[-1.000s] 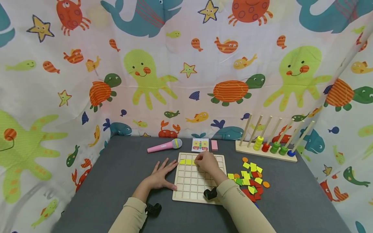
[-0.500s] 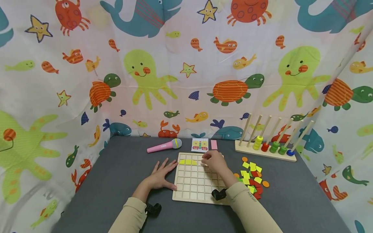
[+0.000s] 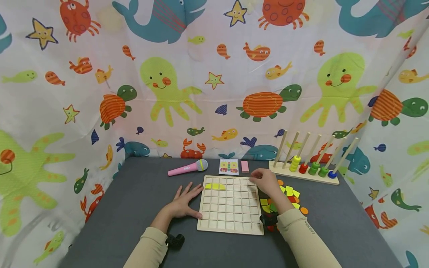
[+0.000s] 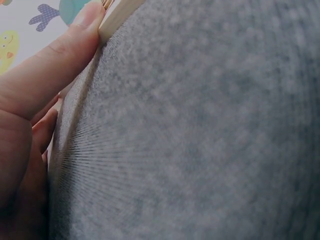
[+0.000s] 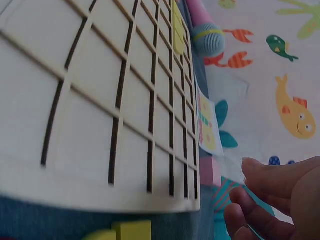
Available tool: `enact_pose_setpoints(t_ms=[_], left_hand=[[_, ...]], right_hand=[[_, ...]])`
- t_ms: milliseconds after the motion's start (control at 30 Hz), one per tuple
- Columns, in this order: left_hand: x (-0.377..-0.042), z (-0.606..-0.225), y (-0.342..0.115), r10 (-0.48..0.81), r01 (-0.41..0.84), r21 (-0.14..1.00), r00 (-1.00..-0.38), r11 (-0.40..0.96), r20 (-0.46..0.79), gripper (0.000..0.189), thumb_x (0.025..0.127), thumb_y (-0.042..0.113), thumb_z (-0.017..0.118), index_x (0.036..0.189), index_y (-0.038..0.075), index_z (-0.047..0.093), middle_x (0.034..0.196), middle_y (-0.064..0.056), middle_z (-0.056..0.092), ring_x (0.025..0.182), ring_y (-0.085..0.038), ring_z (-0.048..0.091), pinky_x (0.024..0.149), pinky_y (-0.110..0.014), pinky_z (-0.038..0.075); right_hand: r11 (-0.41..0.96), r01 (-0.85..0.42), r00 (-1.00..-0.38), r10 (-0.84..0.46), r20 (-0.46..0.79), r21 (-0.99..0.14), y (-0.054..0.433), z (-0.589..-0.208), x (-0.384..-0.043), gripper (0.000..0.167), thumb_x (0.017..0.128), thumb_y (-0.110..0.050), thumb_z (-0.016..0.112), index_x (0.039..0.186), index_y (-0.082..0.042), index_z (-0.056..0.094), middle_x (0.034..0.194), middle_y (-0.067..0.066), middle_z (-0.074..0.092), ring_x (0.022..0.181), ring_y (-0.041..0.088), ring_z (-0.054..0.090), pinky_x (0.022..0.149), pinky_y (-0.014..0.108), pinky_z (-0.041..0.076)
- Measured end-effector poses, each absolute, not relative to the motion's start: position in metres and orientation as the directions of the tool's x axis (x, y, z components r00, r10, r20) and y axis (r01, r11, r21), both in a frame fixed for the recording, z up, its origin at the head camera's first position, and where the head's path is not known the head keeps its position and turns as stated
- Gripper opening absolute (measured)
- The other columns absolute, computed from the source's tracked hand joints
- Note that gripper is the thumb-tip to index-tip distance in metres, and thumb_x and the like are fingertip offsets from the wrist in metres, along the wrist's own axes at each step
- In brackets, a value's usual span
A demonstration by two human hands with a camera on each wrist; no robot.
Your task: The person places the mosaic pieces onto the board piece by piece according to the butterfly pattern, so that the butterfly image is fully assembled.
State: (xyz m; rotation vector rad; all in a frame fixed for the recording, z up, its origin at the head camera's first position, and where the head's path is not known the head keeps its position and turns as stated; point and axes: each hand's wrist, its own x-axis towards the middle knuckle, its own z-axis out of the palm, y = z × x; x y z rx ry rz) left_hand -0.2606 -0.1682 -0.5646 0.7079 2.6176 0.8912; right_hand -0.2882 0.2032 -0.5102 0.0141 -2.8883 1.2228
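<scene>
A wooden grid board [image 3: 231, 212] lies on the table with three yellow pieces [image 3: 215, 186] in a row in its upper left cells. Spread fingers of my left hand [image 3: 182, 205] rest beside the board's left side; its thumb [image 4: 85, 22] touches the edge in the left wrist view. Over the board's upper right corner is my right hand [image 3: 267, 181], fingers loosely bent. The right wrist view shows its thumb [image 5: 272, 175] apart from the fingers and nothing between them. Right of the board, loose colored pieces [image 3: 289, 191] lie scattered, partly hidden by the right forearm.
Behind the board lie a pink microphone [image 3: 187, 168], a picture card [image 3: 228, 167] and a pink block [image 3: 245, 166]. A wooden peg rack [image 3: 303, 174] with colored rings stands at the back right. A printed curtain [image 3: 201, 130] hangs behind the table.
My right hand has moved right, from beside the row of yellow pieces to the board's upper right corner. A third yellow piece now shows uncovered. The left hand has stayed in place.
</scene>
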Motion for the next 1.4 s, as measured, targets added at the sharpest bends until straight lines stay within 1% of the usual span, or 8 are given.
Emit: enact_pose_setpoints(t_ms=[267, 433, 667, 867, 967, 1167, 1267, 1400], left_hand=[[-0.262, -0.565, -0.169, 0.533, 0.357, 0.625, -0.839, 0.694, -0.112, 0.116, 0.068, 0.067, 0.082, 0.162, 0.026, 0.026, 0.170, -0.003, 0.019, 0.157, -0.036, -0.006, 0.119, -0.064, -0.017], [-0.262, -0.564, -0.169, 0.527, 0.359, 0.603, -0.841, 0.713, -0.123, 0.115, 0.070, 0.063, 0.084, 0.162, 0.027, 0.026, 0.170, 0.001, 0.018, 0.158, -0.034, -0.006, 0.119, -0.064, -0.015], [-0.260, -0.561, -0.167, 0.528, 0.361, 0.604, -0.841, 0.711, -0.120, 0.112, 0.071, 0.060, 0.084, 0.161, 0.027, 0.027, 0.170, 0.001, 0.019, 0.158, -0.034, -0.006, 0.119, -0.064, -0.015], [-0.259, -0.561, -0.168, 0.529, 0.360, 0.609, -0.841, 0.707, -0.117, 0.113, 0.071, 0.060, 0.085, 0.161, 0.026, 0.027, 0.170, 0.001, 0.019, 0.158, -0.034, -0.005, 0.119, -0.064, -0.015], [-0.260, -0.560, -0.168, 0.525, 0.358, 0.603, -0.843, 0.713, -0.119, 0.112, 0.071, 0.061, 0.084, 0.162, 0.028, 0.026, 0.170, 0.003, 0.018, 0.158, -0.032, -0.006, 0.120, -0.063, -0.015], [-0.260, -0.560, -0.169, 0.524, 0.363, 0.590, -0.843, 0.721, -0.121, 0.112, 0.071, 0.061, 0.084, 0.162, 0.028, 0.026, 0.170, 0.003, 0.018, 0.158, -0.033, -0.005, 0.120, -0.063, -0.015], [-0.260, -0.560, -0.169, 0.522, 0.359, 0.595, -0.844, 0.719, -0.121, 0.112, 0.071, 0.061, 0.084, 0.162, 0.028, 0.026, 0.170, 0.002, 0.019, 0.158, -0.033, -0.005, 0.120, -0.063, -0.015], [-0.260, -0.561, -0.168, 0.524, 0.356, 0.603, -0.843, 0.714, -0.122, 0.112, 0.071, 0.060, 0.084, 0.162, 0.027, 0.026, 0.170, 0.002, 0.018, 0.158, -0.033, -0.005, 0.120, -0.063, -0.015]], right_hand=[[0.713, 0.012, -0.998, 0.048, 0.032, -0.701, 0.238, -0.507, -0.288, 0.030, 0.095, -0.022, 0.072, 0.117, -0.002, 0.071, 0.109, 0.017, 0.071, 0.097, 0.032, 0.065, 0.080, 0.042, 0.058], [0.715, 0.074, -0.993, 0.119, 0.017, -0.695, 0.259, -0.513, -0.288, 0.030, 0.095, -0.021, 0.072, 0.118, -0.002, 0.070, 0.111, 0.019, 0.070, 0.099, 0.033, 0.064, 0.084, 0.046, 0.057], [0.731, 0.185, -0.979, 0.197, -0.055, -0.657, 0.284, -0.528, -0.288, 0.032, 0.095, -0.021, 0.071, 0.118, 0.000, 0.069, 0.115, 0.023, 0.068, 0.095, 0.035, 0.064, 0.075, 0.044, 0.056], [0.756, 0.258, -0.964, 0.245, -0.105, -0.602, 0.295, -0.537, -0.287, 0.037, 0.094, -0.025, 0.071, 0.120, 0.002, 0.067, 0.116, 0.023, 0.067, 0.091, 0.034, 0.063, 0.072, 0.043, 0.054], [0.762, 0.281, -0.957, 0.269, -0.110, -0.583, 0.295, -0.539, -0.287, 0.037, 0.094, -0.027, 0.071, 0.118, 0.002, 0.068, 0.113, 0.022, 0.067, 0.086, 0.032, 0.063, 0.067, 0.041, 0.053], [0.753, 0.313, -0.948, 0.284, -0.143, -0.579, 0.291, -0.536, -0.287, 0.028, 0.092, -0.029, 0.075, 0.102, -0.003, 0.067, 0.095, 0.015, 0.066, 0.074, 0.027, 0.059, 0.058, 0.036, 0.047], [0.725, 0.292, -0.954, 0.265, -0.139, -0.624, 0.287, -0.532, -0.287, 0.028, 0.092, -0.029, 0.075, 0.100, -0.004, 0.066, 0.093, 0.013, 0.065, 0.073, 0.026, 0.058, 0.057, 0.034, 0.046], [0.662, 0.256, -0.964, 0.225, -0.140, -0.705, 0.277, -0.525, -0.287, 0.031, 0.092, -0.032, 0.074, 0.102, -0.003, 0.067, 0.094, 0.013, 0.062, 0.078, 0.026, 0.055, 0.061, 0.032, 0.046]])
